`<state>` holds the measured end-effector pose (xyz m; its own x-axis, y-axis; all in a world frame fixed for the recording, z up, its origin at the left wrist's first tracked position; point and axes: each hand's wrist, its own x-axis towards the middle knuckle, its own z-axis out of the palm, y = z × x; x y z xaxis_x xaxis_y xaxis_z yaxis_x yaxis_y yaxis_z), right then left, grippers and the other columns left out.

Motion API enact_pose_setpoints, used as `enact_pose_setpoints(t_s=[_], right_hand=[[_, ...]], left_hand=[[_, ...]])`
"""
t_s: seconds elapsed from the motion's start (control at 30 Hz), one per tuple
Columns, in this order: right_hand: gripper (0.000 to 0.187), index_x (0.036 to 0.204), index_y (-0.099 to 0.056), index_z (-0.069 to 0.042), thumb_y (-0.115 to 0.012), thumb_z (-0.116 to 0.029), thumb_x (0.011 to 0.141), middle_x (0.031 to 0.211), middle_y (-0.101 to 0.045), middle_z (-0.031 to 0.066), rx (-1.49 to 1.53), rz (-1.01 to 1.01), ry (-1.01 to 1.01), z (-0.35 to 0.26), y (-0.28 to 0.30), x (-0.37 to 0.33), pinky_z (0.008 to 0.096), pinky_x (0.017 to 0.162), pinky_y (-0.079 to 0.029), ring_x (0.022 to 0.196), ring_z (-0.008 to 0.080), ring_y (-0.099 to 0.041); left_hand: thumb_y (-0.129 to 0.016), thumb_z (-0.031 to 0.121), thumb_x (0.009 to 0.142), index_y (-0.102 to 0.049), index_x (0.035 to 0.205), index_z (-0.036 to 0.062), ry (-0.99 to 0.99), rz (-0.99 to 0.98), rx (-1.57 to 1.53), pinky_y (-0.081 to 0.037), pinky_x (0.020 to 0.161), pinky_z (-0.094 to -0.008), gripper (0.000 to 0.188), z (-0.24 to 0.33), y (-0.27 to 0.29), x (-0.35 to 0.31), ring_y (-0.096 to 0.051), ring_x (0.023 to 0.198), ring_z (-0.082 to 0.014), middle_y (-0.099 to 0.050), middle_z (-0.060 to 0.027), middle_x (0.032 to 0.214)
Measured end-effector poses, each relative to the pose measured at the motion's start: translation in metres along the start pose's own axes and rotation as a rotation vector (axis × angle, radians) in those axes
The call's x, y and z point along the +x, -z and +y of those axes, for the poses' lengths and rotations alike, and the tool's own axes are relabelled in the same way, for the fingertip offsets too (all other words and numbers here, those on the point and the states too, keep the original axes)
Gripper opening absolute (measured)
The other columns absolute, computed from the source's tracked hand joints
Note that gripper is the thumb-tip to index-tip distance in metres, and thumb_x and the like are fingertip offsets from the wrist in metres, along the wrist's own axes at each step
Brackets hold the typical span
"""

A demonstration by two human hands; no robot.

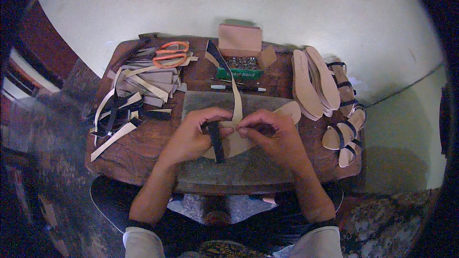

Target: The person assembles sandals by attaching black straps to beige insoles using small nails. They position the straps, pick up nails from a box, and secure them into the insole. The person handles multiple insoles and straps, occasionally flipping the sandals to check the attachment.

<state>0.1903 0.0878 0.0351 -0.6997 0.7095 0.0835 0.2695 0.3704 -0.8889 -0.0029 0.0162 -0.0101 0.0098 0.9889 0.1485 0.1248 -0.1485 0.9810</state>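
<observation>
Head view showed the sole (234, 147) on the table (143, 155), one dark strap (217, 145) across it, a pale strip (237, 102) apparently unfastened, pinched in the right hand's (277, 131) fingers; the left hand's (191, 131) grasp was unclear, and stacked soles (306, 83) were strapless.

Between me and my fingers, the grey mat (239, 175) leaves a bare stretch to pass over, but straight beyond them the long pale strap (237, 101), the marker (239, 88) and the open box (239, 73) block my way. Left of my fingers, I have bare wood up to the heaped strips (153, 80); to their right, insoles (326, 79) and sandals (342, 136) hem me in.
</observation>
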Motion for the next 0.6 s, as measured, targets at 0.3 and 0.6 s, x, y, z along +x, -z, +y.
enact_pose_setpoints(t_s=[0.3,0.6], right_hand=[[0.008,0.089,-0.066,-0.002,-0.067,-0.005,0.081,0.081,-0.066,0.0049,-0.042,0.148,0.053,0.004,0.010,0.009,0.0265,0.067,-0.049,0.074,0.0123,-0.062],[0.011,0.090,-0.067,-0.002,-0.066,-0.009,0.082,0.083,-0.068,0.0093,-0.169,0.198,0.104,0.010,0.026,0.036,0.0299,0.071,-0.050,0.077,0.0186,-0.065]], left_hand=[[-0.070,0.009,0.081,-0.060,0.105,0.0005,0.032,0.029,0.044,-0.045,0.067,-0.0245,0.027,0.001,0.000,0.000,-0.054,0.077,-0.0058,-0.062,-0.0016,0.081],[-0.070,0.011,0.081,-0.062,0.102,-0.0003,0.078,0.028,-0.021,-0.046,0.068,-0.0255,0.026,0.002,0.006,0.001,-0.057,0.078,-0.0077,-0.064,-0.0034,0.081]])
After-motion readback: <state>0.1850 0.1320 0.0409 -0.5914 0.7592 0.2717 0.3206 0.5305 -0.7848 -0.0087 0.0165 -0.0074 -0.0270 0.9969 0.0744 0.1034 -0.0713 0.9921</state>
